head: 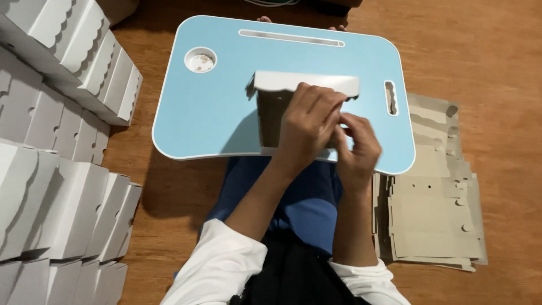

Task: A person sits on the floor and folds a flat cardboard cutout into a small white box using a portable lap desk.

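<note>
The box (282, 107) stands half-folded on the blue surface (214, 113), under my hands. My left hand (307, 121) curls over its top, gripping the side; my right hand (355, 144) pinches a flap beside it. Flat blanks (435, 209) lie right of my hands, finished boxes (62, 169) stacked left.

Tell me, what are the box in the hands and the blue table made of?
The box looks like thin cardboard: white and smooth outside, dull brown-grey inside, with a wavy-cut flap. The flat sheets on the floor show the same dull side. The blue table looks like smooth coated board or plastic with a white edge; which one is hard to tell.
</note>
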